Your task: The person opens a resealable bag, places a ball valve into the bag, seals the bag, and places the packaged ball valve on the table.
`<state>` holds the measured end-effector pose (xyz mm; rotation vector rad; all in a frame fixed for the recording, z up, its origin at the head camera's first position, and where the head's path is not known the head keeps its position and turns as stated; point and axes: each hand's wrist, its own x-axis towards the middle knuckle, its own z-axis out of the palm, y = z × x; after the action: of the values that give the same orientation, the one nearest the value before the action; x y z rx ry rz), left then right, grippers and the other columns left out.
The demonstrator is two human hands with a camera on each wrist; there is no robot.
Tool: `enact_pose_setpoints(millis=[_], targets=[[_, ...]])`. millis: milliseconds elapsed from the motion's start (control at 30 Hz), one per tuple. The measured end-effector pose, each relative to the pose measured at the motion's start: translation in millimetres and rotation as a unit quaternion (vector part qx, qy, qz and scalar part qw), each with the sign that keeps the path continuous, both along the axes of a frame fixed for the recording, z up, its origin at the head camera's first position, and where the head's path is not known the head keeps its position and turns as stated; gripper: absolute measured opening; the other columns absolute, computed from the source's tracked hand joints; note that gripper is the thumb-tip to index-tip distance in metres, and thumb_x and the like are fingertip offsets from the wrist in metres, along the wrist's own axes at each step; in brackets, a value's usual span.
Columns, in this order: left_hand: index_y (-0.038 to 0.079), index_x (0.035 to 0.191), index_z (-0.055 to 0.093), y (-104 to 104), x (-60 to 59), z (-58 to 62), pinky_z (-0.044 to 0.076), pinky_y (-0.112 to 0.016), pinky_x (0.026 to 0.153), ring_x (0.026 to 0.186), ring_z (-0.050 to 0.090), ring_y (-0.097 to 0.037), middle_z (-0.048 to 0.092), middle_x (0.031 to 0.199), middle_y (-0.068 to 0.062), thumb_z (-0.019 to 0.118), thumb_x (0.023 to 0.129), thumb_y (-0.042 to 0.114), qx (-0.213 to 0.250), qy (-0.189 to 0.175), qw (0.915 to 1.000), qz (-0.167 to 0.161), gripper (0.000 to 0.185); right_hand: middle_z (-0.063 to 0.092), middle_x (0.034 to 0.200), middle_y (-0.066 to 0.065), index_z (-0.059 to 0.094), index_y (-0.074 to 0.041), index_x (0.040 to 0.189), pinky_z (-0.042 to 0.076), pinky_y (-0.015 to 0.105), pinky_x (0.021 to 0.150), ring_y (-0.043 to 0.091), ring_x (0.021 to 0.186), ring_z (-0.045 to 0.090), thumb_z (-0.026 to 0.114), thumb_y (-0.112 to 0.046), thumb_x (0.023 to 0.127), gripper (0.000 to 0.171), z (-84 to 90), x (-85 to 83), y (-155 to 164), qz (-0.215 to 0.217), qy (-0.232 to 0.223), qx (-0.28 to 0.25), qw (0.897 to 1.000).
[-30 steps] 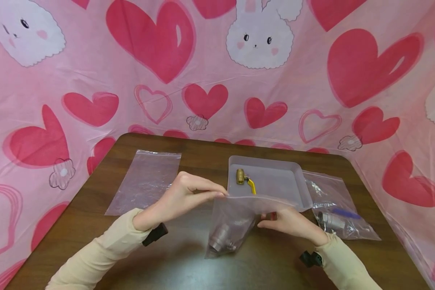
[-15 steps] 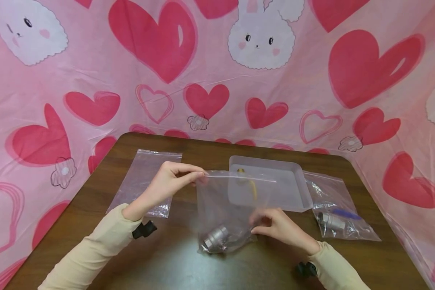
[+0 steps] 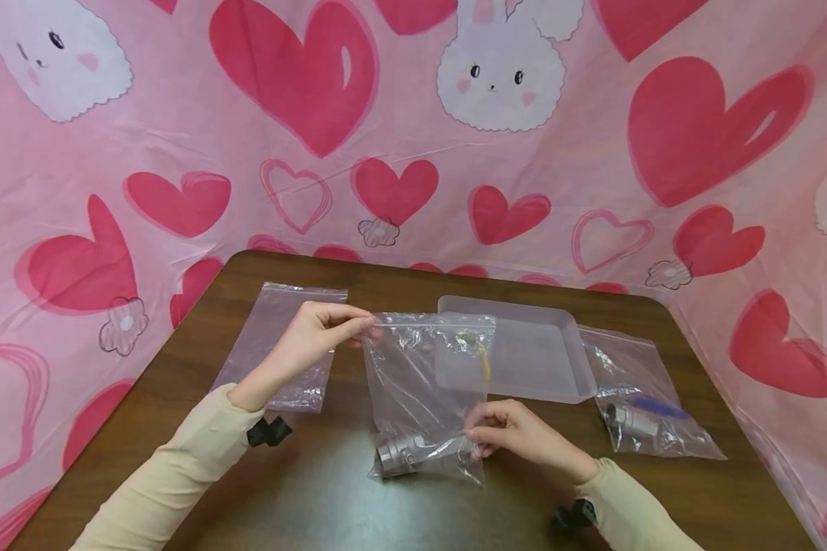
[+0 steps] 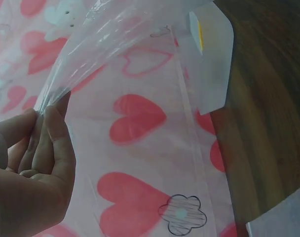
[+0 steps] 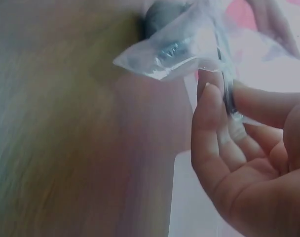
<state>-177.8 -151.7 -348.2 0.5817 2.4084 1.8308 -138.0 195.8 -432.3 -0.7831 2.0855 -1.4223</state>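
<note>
While pinched by left hand (image 3: pixel 315 334) at top corner, right hand (image 3: pixel 513 431) at lower side, treat clear bag (image 3: pixel 413 375), before tray (image 3: pixel 547 360), as limp, slippery; cup presumably heavy metal fitting (image 3: pixel 397 455) inside from beneath.

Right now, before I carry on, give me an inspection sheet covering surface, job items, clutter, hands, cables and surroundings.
Surface: brown wood-grain table, glare near the front.
Job items: held zip bag, metal fitting in its lower left; tray behind, yellow handle seen through the bag.
Clutter: flat bag at left; loaded bag at right, containing a metal part and something blue.
Hands: left hand pinches the held bag's top left corner; right hand pinches its lower right side.
Cables: nothing seen.
Surroundings: pink heart-and-rabbit sheet behind and at both sides.
</note>
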Motion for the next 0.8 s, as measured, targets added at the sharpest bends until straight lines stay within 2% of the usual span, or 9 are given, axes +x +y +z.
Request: enact_pose_setpoints(millis=[100,200,367,533,800], targets=[[0.002,0.111,0.074,-3.3,-3.4,-2.8,0.061,-0.033,0.077,0.084,0.073,-0.008,0.077,0.099,-0.017,0.068,0.094,0.018,0.001,-0.004,1.0000,0.007,0.024,0.073,0.080,0.009,0.065,0.009,0.104,0.061,0.029,0.067,0.006,0.073,0.071,0.060,-0.016,0.099,0.026,2.2,-1.0,-4.4,-0.010,-0.054,0.003,0.998],[-0.001,0.112,0.073,-6.8,-7.4,-7.5,0.061,-0.030,0.076,0.083,0.074,-0.007,0.077,0.099,-0.018,0.067,0.095,0.017,0.003,-0.009,0.9999,0.010,0.025,0.070,0.078,-0.004,0.062,0.012,0.106,0.058,0.022,0.067,0.005,0.070,0.069,0.060,-0.016,0.098,0.029,3.9,-1.9,-8.5,-0.030,-0.120,-0.001,0.992],[-0.003,0.112,0.072,-11.5,-16.5,-17.3,0.060,-0.026,0.073,0.081,0.074,-0.007,0.077,0.096,-0.016,0.066,0.096,0.017,0.010,-0.028,0.9995,0.009,0.027,0.067,0.075,-0.006,0.065,0.005,0.101,0.055,0.017,0.063,0.003,0.066,0.064,0.060,-0.014,0.096,0.020,5.3,-3.4,-16.1,-0.084,-0.208,0.001,0.975],[-0.006,0.113,0.070,-17.3,-31.5,-28.8,0.060,-0.025,0.073,0.081,0.074,-0.007,0.078,0.095,-0.013,0.064,0.097,0.019,0.020,-0.044,0.9988,0.007,0.030,0.063,0.073,-0.005,0.066,-0.001,0.097,0.053,0.017,0.062,0.003,0.063,0.059,0.060,-0.016,0.096,0.016,3.6,-6.2,-22.4,-0.127,-0.229,0.000,0.965],[-0.010,0.115,0.067,-24.6,-50.6,-45.9,0.061,-0.028,0.075,0.074,0.071,-0.003,0.078,0.093,-0.008,0.064,0.097,0.017,0.008,-0.083,0.9958,0.039,0.033,0.063,0.075,-0.004,0.062,0.000,0.099,0.052,0.016,0.062,0.003,0.065,0.058,0.058,-0.018,0.099,0.018,-2.0,-10.3,-32.5,-0.143,-0.222,-0.006,0.964]])
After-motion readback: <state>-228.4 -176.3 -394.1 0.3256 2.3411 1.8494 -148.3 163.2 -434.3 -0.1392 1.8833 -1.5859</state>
